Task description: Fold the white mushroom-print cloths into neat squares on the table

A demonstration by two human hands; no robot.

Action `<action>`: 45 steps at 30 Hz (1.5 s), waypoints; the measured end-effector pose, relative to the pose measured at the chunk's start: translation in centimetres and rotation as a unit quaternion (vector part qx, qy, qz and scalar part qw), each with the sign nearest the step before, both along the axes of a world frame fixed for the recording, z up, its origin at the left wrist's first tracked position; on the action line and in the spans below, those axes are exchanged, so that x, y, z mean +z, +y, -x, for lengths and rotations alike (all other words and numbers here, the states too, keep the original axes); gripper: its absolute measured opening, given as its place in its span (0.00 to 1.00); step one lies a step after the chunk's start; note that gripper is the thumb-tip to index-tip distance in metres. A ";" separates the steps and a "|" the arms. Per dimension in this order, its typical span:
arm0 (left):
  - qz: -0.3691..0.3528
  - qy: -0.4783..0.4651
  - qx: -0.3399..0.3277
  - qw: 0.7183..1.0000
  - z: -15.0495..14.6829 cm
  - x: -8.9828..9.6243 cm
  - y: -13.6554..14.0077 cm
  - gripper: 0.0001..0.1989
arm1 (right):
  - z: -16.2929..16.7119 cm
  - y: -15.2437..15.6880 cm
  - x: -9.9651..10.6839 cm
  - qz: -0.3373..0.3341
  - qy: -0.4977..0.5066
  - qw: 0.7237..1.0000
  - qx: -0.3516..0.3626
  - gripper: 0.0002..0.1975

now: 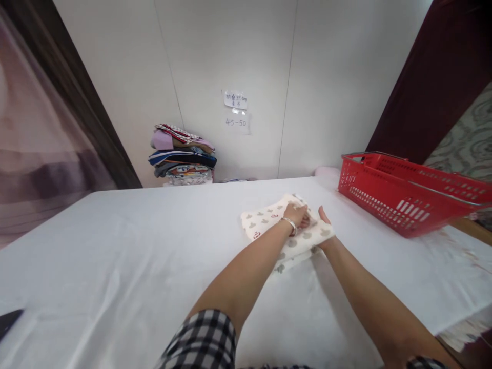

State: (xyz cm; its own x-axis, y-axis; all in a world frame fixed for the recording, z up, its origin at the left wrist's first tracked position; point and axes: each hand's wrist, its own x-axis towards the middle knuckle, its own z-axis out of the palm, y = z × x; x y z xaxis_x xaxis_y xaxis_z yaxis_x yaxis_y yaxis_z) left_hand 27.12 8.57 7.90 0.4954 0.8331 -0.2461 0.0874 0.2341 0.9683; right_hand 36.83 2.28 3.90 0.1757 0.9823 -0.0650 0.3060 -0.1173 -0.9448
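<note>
A cream cloth (265, 215), folded into a flat bundle and printed with grey and red motifs, lies at the middle right of the white-covered table. My left hand (296, 215), with a bracelet at its wrist, rests on top of the cloth, fingers curled and closed on the fabric. At the right end my right hand (326, 220) grips the bundle's edge. Its thumb sticks up beside the cloth, while its fingers are hidden beneath the fabric.
A red plastic basket (384, 195) with metal handles stands at the right on the white tablecloth (134, 256). Several folded clothes (182, 159) are piled behind the far edge. Paper labels (236, 110) hang on the wall. A dark object (9, 322) lies at the left edge.
</note>
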 end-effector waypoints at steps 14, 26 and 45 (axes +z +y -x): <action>-0.497 0.198 -0.151 0.831 14.8 -3.7 -5.7 0.26 | -3.9 0.8 0.6 0.101 0.131 0.986 0.021 0.27; -0.533 0.275 -0.192 0.776 10.8 -6.4 -6.7 0.34 | -4.7 2.5 -0.9 0.096 -0.313 0.942 -0.073 0.29; -0.184 0.082 0.201 0.958 14.1 -8.8 -4.0 0.28 | -4.6 2.2 -1.6 0.149 -0.444 0.881 -0.075 0.17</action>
